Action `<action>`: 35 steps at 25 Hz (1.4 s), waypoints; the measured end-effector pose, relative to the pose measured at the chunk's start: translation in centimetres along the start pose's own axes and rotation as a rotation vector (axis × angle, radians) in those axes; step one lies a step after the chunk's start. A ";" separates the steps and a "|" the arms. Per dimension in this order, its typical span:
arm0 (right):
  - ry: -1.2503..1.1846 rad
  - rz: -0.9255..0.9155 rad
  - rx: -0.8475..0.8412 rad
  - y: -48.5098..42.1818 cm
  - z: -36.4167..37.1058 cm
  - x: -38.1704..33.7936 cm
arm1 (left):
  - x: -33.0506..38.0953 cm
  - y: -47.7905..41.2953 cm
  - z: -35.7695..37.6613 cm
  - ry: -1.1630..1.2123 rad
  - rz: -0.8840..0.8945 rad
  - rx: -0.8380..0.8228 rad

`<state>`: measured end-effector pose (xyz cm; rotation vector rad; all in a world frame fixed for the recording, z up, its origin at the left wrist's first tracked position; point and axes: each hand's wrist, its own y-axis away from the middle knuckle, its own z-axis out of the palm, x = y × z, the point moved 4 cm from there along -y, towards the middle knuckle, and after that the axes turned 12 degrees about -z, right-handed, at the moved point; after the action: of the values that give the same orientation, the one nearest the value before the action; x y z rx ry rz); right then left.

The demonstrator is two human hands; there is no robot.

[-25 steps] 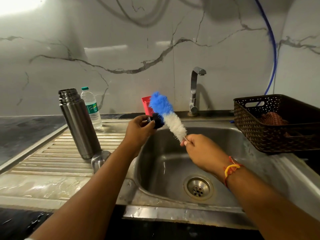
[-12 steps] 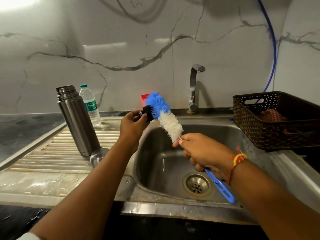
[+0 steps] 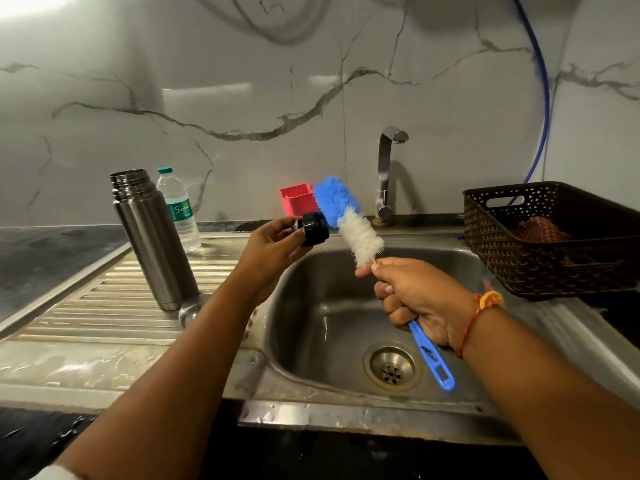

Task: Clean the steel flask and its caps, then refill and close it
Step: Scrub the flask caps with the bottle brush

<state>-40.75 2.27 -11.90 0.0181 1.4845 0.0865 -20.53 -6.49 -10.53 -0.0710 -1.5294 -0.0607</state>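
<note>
The steel flask [image 3: 154, 237] stands open and upright on the ribbed drainboard at the left. Its steel outer cap [image 3: 191, 308] lies beside the flask's base, partly hidden by my left forearm. My left hand [image 3: 268, 252] holds the black inner cap [image 3: 314, 228] by its stem above the sink's left rim. My right hand [image 3: 415, 297] grips the blue handle of a bottle brush [image 3: 349, 220]; the blue and white bristles lie against the black cap's right side.
A steel sink [image 3: 332, 317] with a drain sits below both hands; the tap [image 3: 386, 174] stands behind it. A plastic water bottle [image 3: 178, 209] is behind the flask, a red container [image 3: 298, 199] at the back rim, a brown basket [image 3: 554, 237] on the right.
The brush has slid along the black cap and my right hand has dropped slightly, baring the blue handle. The left hand has turned the cap a little.
</note>
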 end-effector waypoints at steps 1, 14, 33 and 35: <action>0.044 -0.018 0.026 -0.1 -0.3 0.1 | 0.0 -0.1 0.0 -0.069 0.022 0.019; 0.819 -0.327 -0.018 0.0 -0.4 -1.1 | 5.3 4.2 -1.9 -0.187 0.132 0.208; 0.924 -0.361 -0.079 0.2 0.3 -1.1 | -2.6 11.7 -17.6 -0.743 -0.097 0.594; 0.935 -0.360 -0.079 0.2 0.2 -1.1 | -2.6 11.8 -17.2 -0.780 -0.086 0.574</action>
<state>-40.66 2.37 -10.82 -0.4010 2.3885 -0.1637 -2.50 3.78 -13.91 0.4802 -2.2689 0.3793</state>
